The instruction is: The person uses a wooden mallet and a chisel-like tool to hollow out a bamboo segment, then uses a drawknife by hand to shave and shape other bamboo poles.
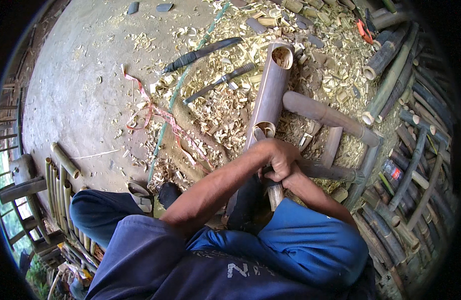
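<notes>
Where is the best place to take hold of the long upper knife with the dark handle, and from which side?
Take the knife by its dark handle, probably best from the left: this thicker end points left toward barer floor, while the blade tapers rightward over the shavings.

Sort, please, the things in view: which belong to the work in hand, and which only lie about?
Belong: bamboo tube with cut openings; left hand and right hand, together near it; probably the large knife and narrow tool lying nearby.

Just lying about, seemingly: pink-and-white ribbon; plastic bottle; bamboo poles.
</notes>
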Action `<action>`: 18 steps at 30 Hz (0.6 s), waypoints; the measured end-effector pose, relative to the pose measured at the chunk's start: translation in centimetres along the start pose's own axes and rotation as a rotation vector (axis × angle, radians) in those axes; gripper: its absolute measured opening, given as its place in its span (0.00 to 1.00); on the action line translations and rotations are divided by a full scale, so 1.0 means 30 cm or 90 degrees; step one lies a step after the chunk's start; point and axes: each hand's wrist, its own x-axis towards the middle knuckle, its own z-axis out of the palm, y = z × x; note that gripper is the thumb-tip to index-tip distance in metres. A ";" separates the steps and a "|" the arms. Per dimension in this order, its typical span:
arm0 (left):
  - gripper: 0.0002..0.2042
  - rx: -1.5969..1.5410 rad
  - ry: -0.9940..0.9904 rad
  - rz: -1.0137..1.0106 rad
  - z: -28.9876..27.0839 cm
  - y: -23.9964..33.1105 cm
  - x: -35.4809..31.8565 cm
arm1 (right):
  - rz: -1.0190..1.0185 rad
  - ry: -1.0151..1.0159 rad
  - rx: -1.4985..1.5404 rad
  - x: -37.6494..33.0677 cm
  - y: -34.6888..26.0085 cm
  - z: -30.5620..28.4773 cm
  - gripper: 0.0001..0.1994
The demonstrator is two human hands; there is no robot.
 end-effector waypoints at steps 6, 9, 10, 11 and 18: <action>0.36 -0.024 0.651 0.019 0.161 0.063 0.003 | -0.044 -0.019 -0.170 -0.031 0.004 -0.130 0.22; 0.37 0.018 0.347 0.057 0.104 -0.015 -0.039 | -0.008 0.025 -0.058 -0.034 -0.022 -0.030 0.22; 0.40 0.017 0.281 0.072 0.083 -0.001 -0.064 | 0.013 0.043 -0.023 -0.041 -0.025 0.010 0.23; 0.39 0.028 0.196 0.065 0.068 -0.026 -0.059 | 0.014 0.043 -0.024 -0.014 -0.043 0.032 0.23; 0.33 0.058 0.296 0.092 0.088 -0.056 -0.064 | -0.014 0.025 -0.135 -0.009 -0.041 -0.020 0.23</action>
